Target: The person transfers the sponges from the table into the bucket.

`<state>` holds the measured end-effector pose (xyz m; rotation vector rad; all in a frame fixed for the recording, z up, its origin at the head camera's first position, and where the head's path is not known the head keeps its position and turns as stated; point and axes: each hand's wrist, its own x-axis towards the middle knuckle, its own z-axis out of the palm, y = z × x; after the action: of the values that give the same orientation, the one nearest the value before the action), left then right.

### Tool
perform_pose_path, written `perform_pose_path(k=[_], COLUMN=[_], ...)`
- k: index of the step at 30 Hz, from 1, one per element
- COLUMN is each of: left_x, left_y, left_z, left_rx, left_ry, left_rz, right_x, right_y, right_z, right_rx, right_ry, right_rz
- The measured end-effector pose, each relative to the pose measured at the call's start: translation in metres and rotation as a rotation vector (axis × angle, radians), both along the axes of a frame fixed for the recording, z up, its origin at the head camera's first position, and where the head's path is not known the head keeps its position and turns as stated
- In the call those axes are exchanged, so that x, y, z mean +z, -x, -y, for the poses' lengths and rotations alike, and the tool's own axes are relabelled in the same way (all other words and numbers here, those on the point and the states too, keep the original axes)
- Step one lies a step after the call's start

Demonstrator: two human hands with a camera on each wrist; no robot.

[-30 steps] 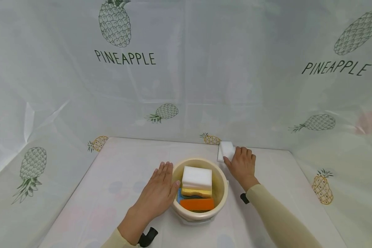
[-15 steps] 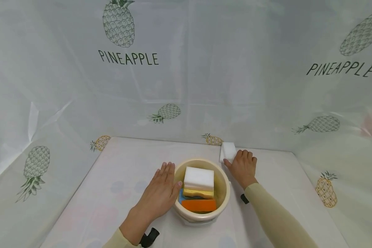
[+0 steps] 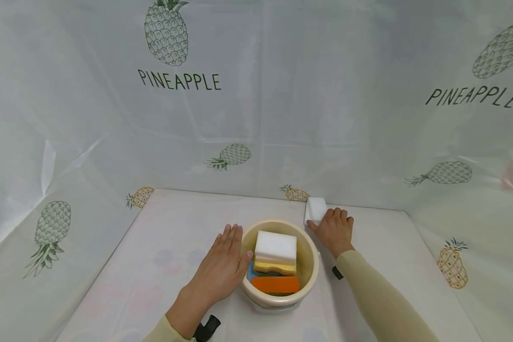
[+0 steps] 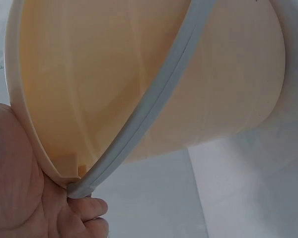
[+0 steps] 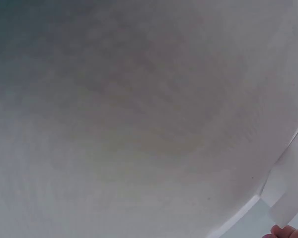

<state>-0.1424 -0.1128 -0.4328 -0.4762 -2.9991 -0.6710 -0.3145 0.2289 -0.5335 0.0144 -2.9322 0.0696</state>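
Observation:
A cream bucket (image 3: 309,270) holds a white sponge block (image 3: 275,246), a yellow sponge (image 3: 278,268), an orange sponge (image 3: 275,284) and something blue at the left. My left hand (image 3: 220,266) lies with straight fingers along the bucket's left rim. In the left wrist view, its palm is against the rim beside the grey handle (image 4: 149,109). Behind the bucket to the right, my right hand (image 3: 334,230) grips a white sponge (image 3: 317,207) between thumb and fingers. Another flat white piece shows under its left edge. Only fingertips (image 5: 287,231) appear in the right wrist view, at a white block's edge.
The table (image 3: 175,218) has a pale spotted cover. A pineapple-print sheet (image 3: 256,118) rises behind its far edge and along both sides. The white sponge lies right at that far edge. Black wrist straps (image 3: 207,327) show below both hands.
The upper white sponge has turned slightly and lines up more with the piece under it. My right hand has shifted a little left relative to the bucket; my left hand stays on the rim.

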Motion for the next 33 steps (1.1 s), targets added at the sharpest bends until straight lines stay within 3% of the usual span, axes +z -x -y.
perform_pose_path(k=[15,20,33], left_x=[-0.001,-0.001,-0.003], left_y=[-0.001,0.0,0.001], left_z=[-0.001,0.0,0.0], left_rx=[0.0,0.001,-0.007], left_ry=[-0.01,0.001,0.006], left_rz=[0.005,0.003,-0.002], right_x=[0.002,0.004,0.019], right_y=[0.002,0.0,-0.01], right_z=[0.003,-0.002,-0.024], right_rx=[-0.053,-0.036,0.043], right_ry=[0.1,0.145,0.108], right_rz=[0.021,-0.022,-0.132])
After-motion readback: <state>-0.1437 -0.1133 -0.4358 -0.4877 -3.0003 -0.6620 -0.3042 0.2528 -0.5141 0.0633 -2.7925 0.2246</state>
